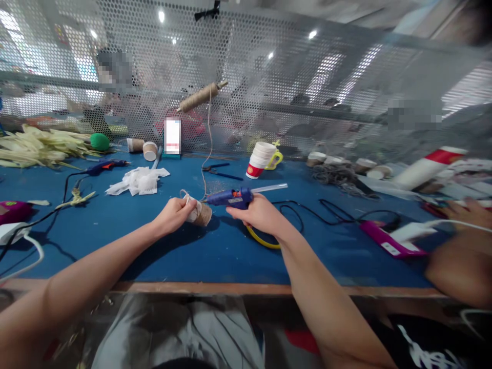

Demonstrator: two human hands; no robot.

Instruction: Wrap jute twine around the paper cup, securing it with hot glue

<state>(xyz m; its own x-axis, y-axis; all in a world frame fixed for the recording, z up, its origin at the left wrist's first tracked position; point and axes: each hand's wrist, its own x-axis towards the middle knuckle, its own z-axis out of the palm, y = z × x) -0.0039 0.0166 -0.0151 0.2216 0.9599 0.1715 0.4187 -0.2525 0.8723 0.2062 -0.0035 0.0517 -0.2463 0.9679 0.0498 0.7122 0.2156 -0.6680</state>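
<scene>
My left hand (pixel 176 212) grips a small paper cup (pixel 202 214) tilted on its side, partly wrapped in brown twine. My right hand (pixel 262 214) is closed around the handle of a blue glue gun (pixel 230 198), whose nozzle points left and meets or nearly meets the cup's side. A clear glue stick (pixel 271 188) juts from the gun's back. Twine (pixel 209 133) runs down from a spool (pixel 200 97) on the mesh panel to the cup. Behind the gun lies a pair of dark-handled scissors or pliers (pixel 223 171).
Stacked paper cups (pixel 261 159) stand behind my right hand. White cloth pieces (pixel 139 180), a second glue gun (pixel 103 166) and corn husks (pixel 42 146) lie left. To the right are a purple power strip (pixel 390 241), cables, grey yarn (pixel 338 177) and another person's arm (pixel 461 261).
</scene>
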